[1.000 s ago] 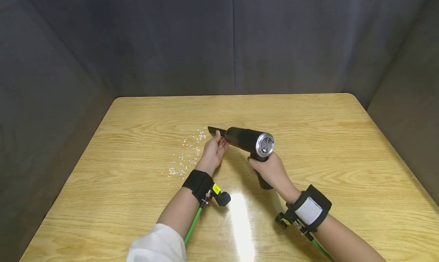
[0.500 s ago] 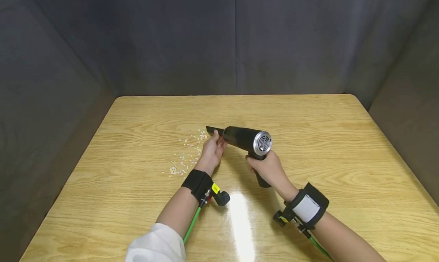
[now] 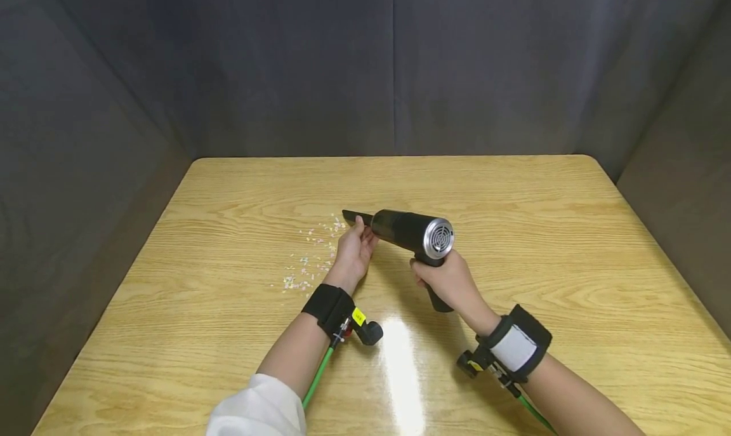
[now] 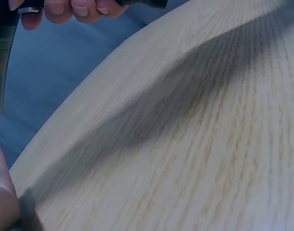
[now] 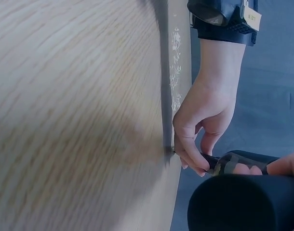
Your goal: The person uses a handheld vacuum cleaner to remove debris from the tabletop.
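Across from me, a dark curtain [image 3: 297, 74] hangs behind the far edge of the wooden table [image 3: 514, 188], which takes up most of my view. Above the middle of that table is the hand vacuum [image 3: 402, 230], slanting so its vent [image 3: 440, 238] faces back towards me. My right hand [image 3: 451, 280] is wrapped round its handle; if that wrist sags or twists, I judge the whole body would swing and carry the front end off line. My left hand [image 3: 354, 255] pinches the nozzle [image 3: 350, 216], thumb on top, fingers beneath. Pulling against my right hand there could work the nozzle loose from the body, and pressing down too hard could scrape the table. Whether its tip touches the wood, I can't tell. From my left wrist a green cable [image 3: 320, 374] runs back along the forearm, and a tug on it might jerk that hand. Smallest of all, paper bits [image 3: 290, 284] lie scattered beside that wrist, reaching up to the nozzle tip. A sideways sweep of my wrist, or a puff of air, would likely spread them wider.
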The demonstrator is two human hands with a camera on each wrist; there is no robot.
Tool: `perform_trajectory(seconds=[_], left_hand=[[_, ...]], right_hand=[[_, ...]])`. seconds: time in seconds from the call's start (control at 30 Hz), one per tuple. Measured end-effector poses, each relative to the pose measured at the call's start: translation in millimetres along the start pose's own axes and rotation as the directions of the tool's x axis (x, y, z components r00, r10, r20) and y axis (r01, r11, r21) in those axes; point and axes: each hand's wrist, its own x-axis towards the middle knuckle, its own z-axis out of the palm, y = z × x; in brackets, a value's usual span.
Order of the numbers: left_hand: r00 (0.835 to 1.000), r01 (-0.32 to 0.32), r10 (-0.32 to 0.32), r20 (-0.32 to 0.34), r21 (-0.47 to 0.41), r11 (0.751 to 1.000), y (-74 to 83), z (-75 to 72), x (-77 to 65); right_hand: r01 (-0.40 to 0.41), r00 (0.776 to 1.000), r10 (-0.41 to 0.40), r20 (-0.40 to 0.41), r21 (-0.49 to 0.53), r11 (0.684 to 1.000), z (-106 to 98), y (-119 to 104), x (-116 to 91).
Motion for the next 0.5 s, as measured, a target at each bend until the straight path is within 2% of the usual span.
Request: perform_trajectory(seconds=[0.27,0.5], left_hand=[[1.000,0.007,-0.007,0.017,0.001,1.000,-4.6,-2.2,-6.8],[0.999,-0.030,0.030,0.022,0.007,1.000,-12.2,-3.6,-14.4]], right_hand=[[0.004,1.000,-0.003,0.013,-0.020,1.000,-4.7,2.4,-5.5],[-0.024,1.000,0.025,0.018,-0.049,0.999,-8.6,0.4,-12.9]])
